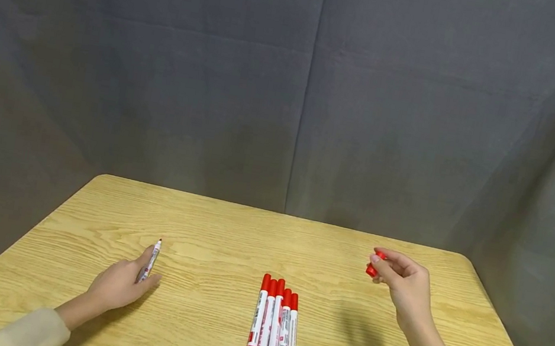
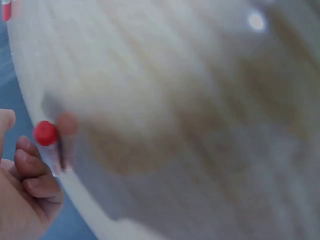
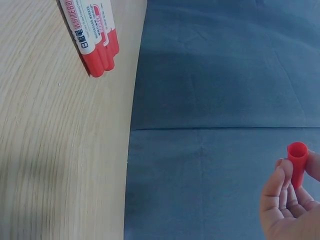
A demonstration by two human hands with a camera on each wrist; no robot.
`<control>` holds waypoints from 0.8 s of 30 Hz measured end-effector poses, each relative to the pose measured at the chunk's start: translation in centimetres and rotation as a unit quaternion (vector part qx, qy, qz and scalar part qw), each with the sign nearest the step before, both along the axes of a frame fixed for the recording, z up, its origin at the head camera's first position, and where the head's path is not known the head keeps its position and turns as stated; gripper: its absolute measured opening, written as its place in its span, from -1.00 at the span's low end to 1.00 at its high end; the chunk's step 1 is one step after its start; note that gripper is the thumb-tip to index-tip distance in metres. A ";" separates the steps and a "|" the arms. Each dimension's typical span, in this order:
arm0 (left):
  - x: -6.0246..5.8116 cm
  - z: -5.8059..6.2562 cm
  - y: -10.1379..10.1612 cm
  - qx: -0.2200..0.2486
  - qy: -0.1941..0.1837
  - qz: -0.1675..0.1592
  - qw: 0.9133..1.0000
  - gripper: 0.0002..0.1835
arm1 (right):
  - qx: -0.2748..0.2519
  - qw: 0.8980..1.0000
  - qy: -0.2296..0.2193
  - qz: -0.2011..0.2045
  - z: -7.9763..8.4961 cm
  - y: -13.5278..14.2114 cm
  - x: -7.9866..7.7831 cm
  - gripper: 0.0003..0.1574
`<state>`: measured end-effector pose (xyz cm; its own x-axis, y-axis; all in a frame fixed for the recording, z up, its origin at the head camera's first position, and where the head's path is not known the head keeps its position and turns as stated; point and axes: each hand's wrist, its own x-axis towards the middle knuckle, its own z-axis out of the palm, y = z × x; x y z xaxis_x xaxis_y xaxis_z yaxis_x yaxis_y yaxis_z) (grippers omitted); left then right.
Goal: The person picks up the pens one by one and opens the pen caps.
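Observation:
My left hand (image 1: 118, 284) grips an uncapped whiteboard marker (image 1: 151, 262) low over the left part of the table. The dark tip points away from me. In the left wrist view, the red rear end (image 2: 46, 133) of that marker shows beside the curled fingers (image 2: 37, 175). Over the right side, my right hand (image 1: 408, 288) is raised and pinches a red marker cap (image 1: 376, 263) between thumb and fingers. The open mouth of this cap (image 3: 298, 149) is visible in the right wrist view.
Several capped red whiteboard markers (image 1: 275, 325) lie side by side on the wooden table (image 1: 215, 229), caps pointing away from me. A grey curtain (image 1: 216, 80) hangs behind the table and along its sides.

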<state>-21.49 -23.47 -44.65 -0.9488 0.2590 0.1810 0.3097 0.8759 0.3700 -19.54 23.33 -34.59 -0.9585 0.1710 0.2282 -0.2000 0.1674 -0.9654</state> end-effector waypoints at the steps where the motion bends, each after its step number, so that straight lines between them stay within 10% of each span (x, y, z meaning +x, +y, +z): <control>1: 0.0 0.2 0.1 0.004 0.004 -0.003 1.000 -0.27 | 0.007 1.000 -0.002 -0.003 0.0 0.0 0.0 -0.85; 24: 0.9 5.8 4.1 0.079 0.058 -0.025 0.995 -0.29 | 0.072 0.994 -0.083 -0.003 -2.4 1.5 -1.2 -0.49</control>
<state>-20.63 -19.37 -38.86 -0.9054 0.2654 0.3313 0.4007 0.7918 0.4610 -20.74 24.85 -37.00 -0.9841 0.1541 0.0884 -0.0376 0.3060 -0.9513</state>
